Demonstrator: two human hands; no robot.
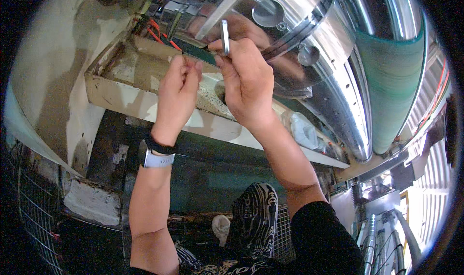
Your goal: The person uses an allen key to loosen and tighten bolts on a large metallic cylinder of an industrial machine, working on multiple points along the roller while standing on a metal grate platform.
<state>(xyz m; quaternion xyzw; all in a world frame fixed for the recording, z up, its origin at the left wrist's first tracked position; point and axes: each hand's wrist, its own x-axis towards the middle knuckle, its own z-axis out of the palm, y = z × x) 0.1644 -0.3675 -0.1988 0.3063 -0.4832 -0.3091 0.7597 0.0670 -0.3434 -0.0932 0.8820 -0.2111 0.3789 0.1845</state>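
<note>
My left hand [177, 89], with a watch [158, 159] and a dark band at its wrist, is closed in a pinch over the beige trough. What its fingertips hold, if anything, is too small to make out. The end of an orange-red wire [172, 43] comes close to those fingertips. To its right, my right hand [249, 79] is closed around a slim, flat silver metal tool [224, 36] that sticks up past the knuckles. The tool's kind does not show. The two hands are apart, with the fingertips facing each other.
Behind my hands is a clear plastic cover [261, 38] over shiny metal. A large polished drum [333, 72] and a green roller [394, 77] stand at the right. The stained trough [130, 103] runs across below, with a crumpled whitish plastic piece [304, 130]. A wire grid [34, 202] is at the lower left.
</note>
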